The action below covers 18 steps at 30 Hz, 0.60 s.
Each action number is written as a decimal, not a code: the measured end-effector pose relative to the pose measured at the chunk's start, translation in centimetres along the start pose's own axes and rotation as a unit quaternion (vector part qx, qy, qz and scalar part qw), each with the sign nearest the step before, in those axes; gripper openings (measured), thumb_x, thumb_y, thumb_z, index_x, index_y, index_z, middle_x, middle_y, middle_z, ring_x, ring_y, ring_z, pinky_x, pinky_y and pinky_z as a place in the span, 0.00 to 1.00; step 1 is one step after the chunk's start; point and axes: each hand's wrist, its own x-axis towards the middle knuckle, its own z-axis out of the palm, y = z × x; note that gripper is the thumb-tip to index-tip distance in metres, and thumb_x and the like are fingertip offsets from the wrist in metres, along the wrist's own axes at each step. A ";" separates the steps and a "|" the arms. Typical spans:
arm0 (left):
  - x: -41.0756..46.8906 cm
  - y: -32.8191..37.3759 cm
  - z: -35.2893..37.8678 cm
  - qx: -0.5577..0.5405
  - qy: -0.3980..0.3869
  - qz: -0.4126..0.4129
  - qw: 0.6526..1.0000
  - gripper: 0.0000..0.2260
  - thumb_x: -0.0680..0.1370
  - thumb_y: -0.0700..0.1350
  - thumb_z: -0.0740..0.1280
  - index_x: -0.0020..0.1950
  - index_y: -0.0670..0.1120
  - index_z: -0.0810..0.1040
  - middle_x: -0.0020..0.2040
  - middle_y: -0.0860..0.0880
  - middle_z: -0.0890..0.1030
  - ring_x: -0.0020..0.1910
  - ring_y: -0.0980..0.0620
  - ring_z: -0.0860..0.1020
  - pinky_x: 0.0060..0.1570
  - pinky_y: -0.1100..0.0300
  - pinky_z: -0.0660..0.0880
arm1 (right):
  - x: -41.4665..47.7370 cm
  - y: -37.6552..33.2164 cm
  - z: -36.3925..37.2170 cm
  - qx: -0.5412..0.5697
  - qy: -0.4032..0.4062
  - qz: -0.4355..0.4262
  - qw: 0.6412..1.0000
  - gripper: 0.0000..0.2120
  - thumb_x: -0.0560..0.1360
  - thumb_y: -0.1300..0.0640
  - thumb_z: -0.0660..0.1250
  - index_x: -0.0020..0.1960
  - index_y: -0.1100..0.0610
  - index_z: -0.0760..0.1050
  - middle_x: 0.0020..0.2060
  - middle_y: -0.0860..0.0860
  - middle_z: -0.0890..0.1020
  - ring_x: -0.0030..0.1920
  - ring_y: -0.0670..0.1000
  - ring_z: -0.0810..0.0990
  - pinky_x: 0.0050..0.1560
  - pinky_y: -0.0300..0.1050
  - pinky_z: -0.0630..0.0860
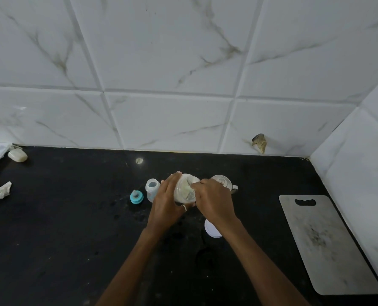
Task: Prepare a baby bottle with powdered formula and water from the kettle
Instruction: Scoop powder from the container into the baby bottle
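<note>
Left hand (167,202) grips jar (183,192) | right hand (214,199) at its mouth, grip unclear | bottle (152,189) just beside

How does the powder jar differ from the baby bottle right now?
The jar is tilted, held in the left hand; the baby bottle stands upright on the counter, untouched. The jar is wider than the baby bottle. Pale powder shows in the jar; I see none in the baby bottle. Both are clear and open at the top.
</note>
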 end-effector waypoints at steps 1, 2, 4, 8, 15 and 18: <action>0.0 0.0 -0.1 0.001 0.000 0.005 1.000 0.46 0.65 0.49 0.84 0.78 0.46 0.66 0.76 0.47 0.73 0.75 0.47 0.71 0.72 0.36 0.70 | 0.0 0.0 0.0 -0.017 -0.012 -0.010 1.000 0.11 0.72 0.63 0.74 0.52 0.53 0.86 0.40 0.52 0.85 0.41 0.54 0.82 0.29 0.46 0.74; -0.1 0.0 -0.1 0.002 0.000 0.009 1.000 0.45 0.66 0.48 0.84 0.78 0.45 0.67 0.76 0.46 0.73 0.75 0.47 0.71 0.73 0.37 0.69 | 0.0 -0.1 -0.1 -0.038 -0.026 -0.018 0.999 0.09 0.72 0.62 0.74 0.50 0.54 0.86 0.39 0.51 0.84 0.41 0.53 0.81 0.28 0.46 0.73; -0.2 0.0 -0.1 0.005 -0.001 0.015 1.000 0.44 0.66 0.45 0.84 0.78 0.43 0.68 0.76 0.46 0.73 0.75 0.47 0.70 0.76 0.38 0.66 | 0.0 -0.4 -0.2 -0.067 -0.039 -0.025 0.997 0.05 0.71 0.61 0.74 0.46 0.54 0.85 0.37 0.51 0.83 0.39 0.53 0.80 0.27 0.45 0.67; -0.2 -0.3 0.1 0.011 -0.009 0.025 1.000 0.44 0.66 0.42 0.83 0.78 0.42 0.68 0.77 0.46 0.72 0.76 0.52 0.68 0.80 0.44 0.59 | 0.2 -0.4 0.1 -0.072 -0.039 -0.031 0.996 0.07 0.75 0.61 0.71 0.50 0.54 0.85 0.40 0.52 0.84 0.43 0.53 0.80 0.30 0.46 0.69; -0.3 -0.1 0.2 0.001 -0.028 0.033 0.999 0.44 0.64 0.39 0.82 0.78 0.43 0.69 0.77 0.46 0.72 0.76 0.54 0.66 0.80 0.64 0.47 | 0.3 -0.2 -0.3 -0.037 -0.072 -0.012 0.997 0.12 0.78 0.59 0.66 0.57 0.52 0.85 0.48 0.53 0.86 0.50 0.53 0.83 0.44 0.49 0.80; -0.3 0.0 0.3 0.001 -0.031 0.034 0.999 0.44 0.64 0.39 0.83 0.78 0.43 0.69 0.77 0.47 0.72 0.77 0.52 0.66 0.79 0.65 0.47 | 0.2 0.0 0.0 0.001 -0.074 0.006 0.997 0.14 0.78 0.60 0.66 0.59 0.50 0.85 0.50 0.52 0.87 0.52 0.53 0.84 0.46 0.48 0.79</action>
